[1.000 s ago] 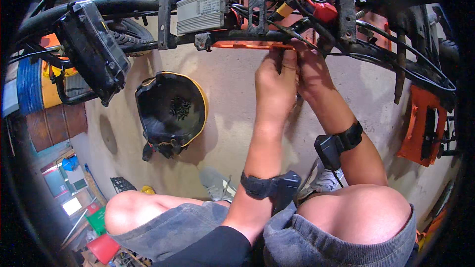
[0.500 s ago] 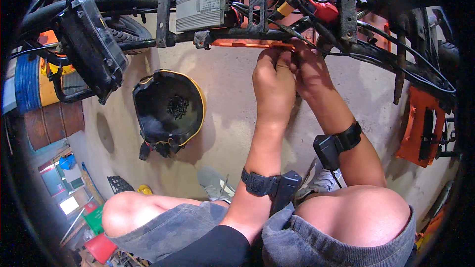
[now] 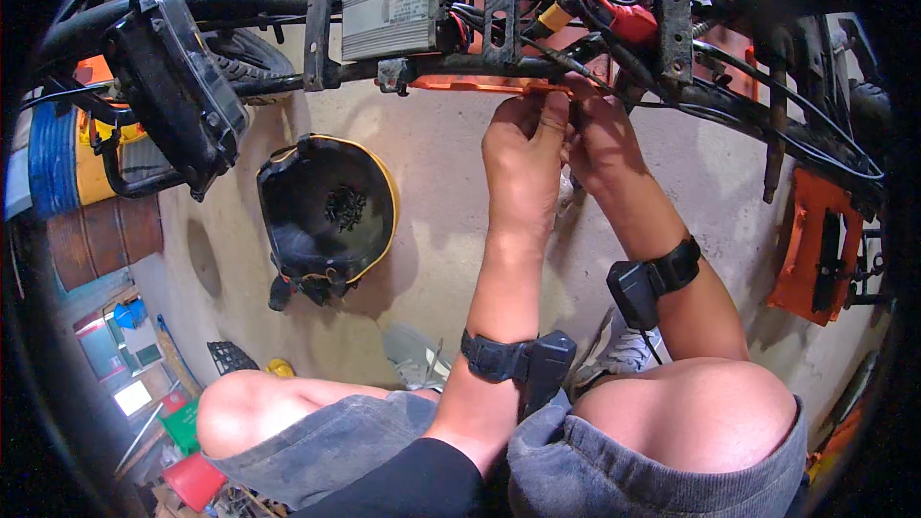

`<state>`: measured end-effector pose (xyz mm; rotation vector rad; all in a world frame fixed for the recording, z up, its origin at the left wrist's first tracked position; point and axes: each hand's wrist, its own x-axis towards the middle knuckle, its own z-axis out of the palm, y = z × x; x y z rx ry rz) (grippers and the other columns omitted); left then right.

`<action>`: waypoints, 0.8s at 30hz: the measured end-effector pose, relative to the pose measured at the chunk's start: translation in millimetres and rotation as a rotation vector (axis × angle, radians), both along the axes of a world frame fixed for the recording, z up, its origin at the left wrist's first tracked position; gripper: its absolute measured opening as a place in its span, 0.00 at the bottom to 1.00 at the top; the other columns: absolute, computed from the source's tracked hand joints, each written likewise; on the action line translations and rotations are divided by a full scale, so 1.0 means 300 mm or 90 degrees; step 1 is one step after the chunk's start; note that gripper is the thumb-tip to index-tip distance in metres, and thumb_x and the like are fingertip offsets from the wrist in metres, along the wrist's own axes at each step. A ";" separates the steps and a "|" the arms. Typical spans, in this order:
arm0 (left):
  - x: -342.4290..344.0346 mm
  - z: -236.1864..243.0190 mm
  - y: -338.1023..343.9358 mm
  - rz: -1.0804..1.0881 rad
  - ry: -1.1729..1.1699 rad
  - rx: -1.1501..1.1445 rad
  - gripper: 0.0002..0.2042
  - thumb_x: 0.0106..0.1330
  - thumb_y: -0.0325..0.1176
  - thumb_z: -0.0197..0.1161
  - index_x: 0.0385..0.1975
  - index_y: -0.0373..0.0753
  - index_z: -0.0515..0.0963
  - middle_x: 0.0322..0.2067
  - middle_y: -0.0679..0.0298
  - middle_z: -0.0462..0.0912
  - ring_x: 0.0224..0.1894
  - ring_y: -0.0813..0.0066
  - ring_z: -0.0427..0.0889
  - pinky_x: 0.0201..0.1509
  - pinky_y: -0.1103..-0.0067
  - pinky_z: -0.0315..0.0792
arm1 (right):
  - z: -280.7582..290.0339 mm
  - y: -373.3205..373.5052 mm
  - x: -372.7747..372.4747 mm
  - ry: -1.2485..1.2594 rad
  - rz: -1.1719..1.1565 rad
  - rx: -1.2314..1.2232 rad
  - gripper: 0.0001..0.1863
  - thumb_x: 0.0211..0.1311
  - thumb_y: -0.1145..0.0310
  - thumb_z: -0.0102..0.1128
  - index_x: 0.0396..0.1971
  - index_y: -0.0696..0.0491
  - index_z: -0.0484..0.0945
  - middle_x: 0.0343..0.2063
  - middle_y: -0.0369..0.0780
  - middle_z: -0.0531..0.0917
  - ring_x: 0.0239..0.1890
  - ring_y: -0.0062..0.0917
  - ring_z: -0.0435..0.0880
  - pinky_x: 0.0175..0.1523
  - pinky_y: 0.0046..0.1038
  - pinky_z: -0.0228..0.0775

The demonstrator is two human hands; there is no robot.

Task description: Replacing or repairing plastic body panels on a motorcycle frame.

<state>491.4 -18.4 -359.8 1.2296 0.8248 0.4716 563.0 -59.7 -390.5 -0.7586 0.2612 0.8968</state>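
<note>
My left hand (image 3: 521, 144) is closed just under the right end of a thin orange panel (image 3: 470, 83), its thumb raised and fingers curled. Whatever lies between those fingers is hidden. Close beside it, my right hand (image 3: 606, 139) reaches up with bent fingers to the same end of the panel. Its fingertips are mostly covered by the panel and cables, so its grip is unclear. The panel runs along the underside of a black metal vehicle frame (image 3: 451, 65). Above it sits a silver finned controller box (image 3: 389, 19) with wires leading from its right side.
An upturned black helmet with a yellow rim (image 3: 394, 201) rests on the floor, holding a heap of small dark screws (image 3: 345, 208). Black cables and a red connector (image 3: 633, 23) hang by the frame. Another orange part (image 3: 804, 249) stands at right; a black case (image 3: 177, 91) projects at left.
My left hand and forearm have shifted slightly left, and its thumb now stands more upright. The right hand stays nearly in place at the panel's end.
</note>
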 end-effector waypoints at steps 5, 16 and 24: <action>-0.012 0.025 0.021 -0.046 -0.060 -0.291 0.18 0.66 0.49 0.53 0.34 0.37 0.72 0.20 0.71 0.71 0.18 0.86 0.64 0.18 0.87 0.56 | -0.011 -0.069 0.022 -0.039 0.165 0.225 0.11 0.63 0.64 0.51 0.38 0.56 0.73 0.25 0.38 0.79 0.19 0.16 0.73 0.21 0.19 0.65; -0.020 0.056 0.028 -0.075 -0.036 -0.269 0.14 0.66 0.45 0.55 0.36 0.39 0.71 0.21 0.70 0.72 0.16 0.86 0.63 0.17 0.88 0.55 | -0.078 -0.087 0.036 -0.063 0.149 0.172 0.17 0.57 0.63 0.57 0.42 0.58 0.74 0.32 0.39 0.81 0.26 0.24 0.79 0.29 0.24 0.74; -0.024 0.010 0.031 -0.051 -0.109 -0.290 0.11 0.65 0.41 0.57 0.35 0.40 0.71 0.22 0.70 0.73 0.15 0.87 0.64 0.16 0.88 0.55 | -0.032 -0.022 -0.001 0.001 0.024 0.078 0.09 0.63 0.67 0.50 0.38 0.56 0.74 0.26 0.37 0.81 0.19 0.17 0.75 0.21 0.17 0.66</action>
